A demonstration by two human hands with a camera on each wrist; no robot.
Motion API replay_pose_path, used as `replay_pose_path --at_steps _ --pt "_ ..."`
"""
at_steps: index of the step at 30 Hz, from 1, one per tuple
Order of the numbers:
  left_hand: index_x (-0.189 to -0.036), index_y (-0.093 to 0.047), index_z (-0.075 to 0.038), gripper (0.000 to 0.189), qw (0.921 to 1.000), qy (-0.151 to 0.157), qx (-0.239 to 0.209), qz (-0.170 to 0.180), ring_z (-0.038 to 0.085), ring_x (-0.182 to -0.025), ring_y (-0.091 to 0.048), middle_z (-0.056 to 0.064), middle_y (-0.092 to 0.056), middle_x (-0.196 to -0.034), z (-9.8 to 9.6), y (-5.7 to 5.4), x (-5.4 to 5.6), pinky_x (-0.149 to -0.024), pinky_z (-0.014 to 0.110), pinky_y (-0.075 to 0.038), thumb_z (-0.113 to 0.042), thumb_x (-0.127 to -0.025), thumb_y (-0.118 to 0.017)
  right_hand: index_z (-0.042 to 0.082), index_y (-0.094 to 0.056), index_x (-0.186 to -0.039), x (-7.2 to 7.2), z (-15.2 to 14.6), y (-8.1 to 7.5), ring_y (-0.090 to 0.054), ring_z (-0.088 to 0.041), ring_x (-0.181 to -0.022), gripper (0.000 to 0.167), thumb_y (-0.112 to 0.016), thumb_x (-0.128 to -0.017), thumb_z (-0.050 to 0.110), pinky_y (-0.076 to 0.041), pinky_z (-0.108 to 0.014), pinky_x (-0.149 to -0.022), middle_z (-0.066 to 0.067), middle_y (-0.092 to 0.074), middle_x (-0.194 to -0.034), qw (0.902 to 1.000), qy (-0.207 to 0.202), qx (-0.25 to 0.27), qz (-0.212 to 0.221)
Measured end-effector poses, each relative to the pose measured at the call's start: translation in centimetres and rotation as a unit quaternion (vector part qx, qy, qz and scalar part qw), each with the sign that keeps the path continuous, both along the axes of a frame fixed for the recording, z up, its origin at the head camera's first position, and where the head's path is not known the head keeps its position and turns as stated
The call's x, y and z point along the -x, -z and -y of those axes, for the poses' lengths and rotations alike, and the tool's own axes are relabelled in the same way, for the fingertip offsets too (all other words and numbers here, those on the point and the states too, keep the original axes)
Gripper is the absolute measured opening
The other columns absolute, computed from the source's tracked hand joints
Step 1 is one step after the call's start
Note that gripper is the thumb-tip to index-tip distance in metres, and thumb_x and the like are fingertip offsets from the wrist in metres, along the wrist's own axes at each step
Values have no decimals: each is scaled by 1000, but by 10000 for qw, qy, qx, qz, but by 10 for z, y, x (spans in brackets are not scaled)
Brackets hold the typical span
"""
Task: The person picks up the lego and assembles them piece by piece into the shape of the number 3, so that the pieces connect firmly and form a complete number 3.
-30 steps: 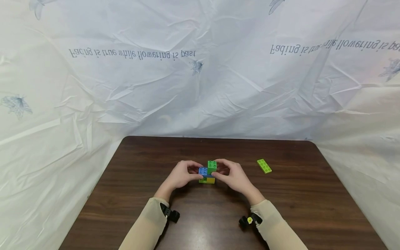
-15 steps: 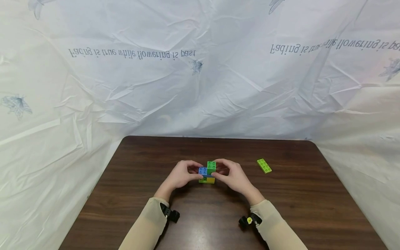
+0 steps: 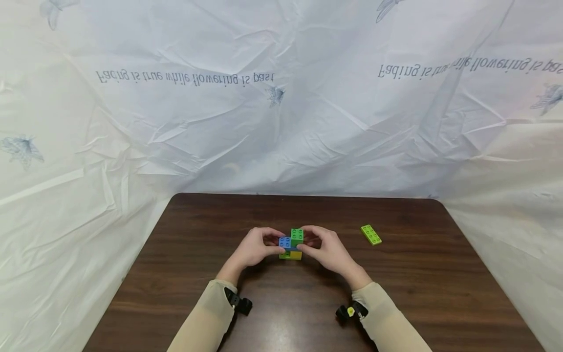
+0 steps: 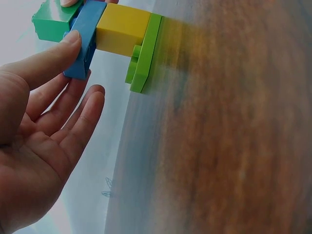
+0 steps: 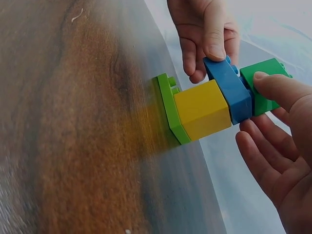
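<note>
A small stack of toy building bricks stands at the middle of the table. At its base lies a lime green plate (image 5: pixel 170 109), with a yellow brick (image 5: pixel 202 109) on one half. A flat blue brick (image 3: pixel 285 242) sits over the yellow one and overhangs toward the left. My left hand (image 3: pixel 255 248) pinches the blue brick's left end between thumb and fingers. On the right end of the blue brick is a green brick (image 3: pixel 297 235), pinched by my right hand (image 3: pixel 327 249). Some blue studs show beside the green brick in the right wrist view (image 5: pixel 235 69).
A second lime green plate (image 3: pixel 371 234) lies flat to the right of my right hand. The dark wooden table (image 3: pixel 281 313) has rounded far corners. White printed sheeting (image 3: pixel 281 137) hangs behind and beside it.
The green brick has shifted slightly down and left against the blue brick. Both hands keep their grips. The head view has tilted a little.
</note>
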State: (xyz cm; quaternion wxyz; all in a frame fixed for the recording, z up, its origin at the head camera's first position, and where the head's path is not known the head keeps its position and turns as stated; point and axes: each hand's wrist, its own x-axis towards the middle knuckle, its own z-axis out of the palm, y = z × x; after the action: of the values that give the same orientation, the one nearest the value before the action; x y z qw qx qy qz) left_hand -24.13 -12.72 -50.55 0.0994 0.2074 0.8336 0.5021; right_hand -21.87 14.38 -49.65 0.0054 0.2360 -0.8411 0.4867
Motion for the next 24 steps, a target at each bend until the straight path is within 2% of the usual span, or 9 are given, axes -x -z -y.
replay_pose_path --at_steps 17,24 --pt "-125 -78 -12 33 9999 -34 85 -43 14 -96 -70 -3 -74 -108 -1 0 0 -87 35 -60 -21 -95 -86 10 -70 -138 3 -1 6 -73 -18 -104 44 -83 -97 22 -61 -41 -91 -3 -72 -121 9997 129 -206 -74" --pt "-125 -78 -12 33 10000 -31 49 -12 15 -96 -70 -3 -74 -107 -1 0 -1 -87 36 -60 -23 -95 -86 13 -69 -138 3 -1 6 -72 -17 -102 44 -84 -97 22 -61 -42 -91 -1 -72 -119 9999 53 -98 -38"
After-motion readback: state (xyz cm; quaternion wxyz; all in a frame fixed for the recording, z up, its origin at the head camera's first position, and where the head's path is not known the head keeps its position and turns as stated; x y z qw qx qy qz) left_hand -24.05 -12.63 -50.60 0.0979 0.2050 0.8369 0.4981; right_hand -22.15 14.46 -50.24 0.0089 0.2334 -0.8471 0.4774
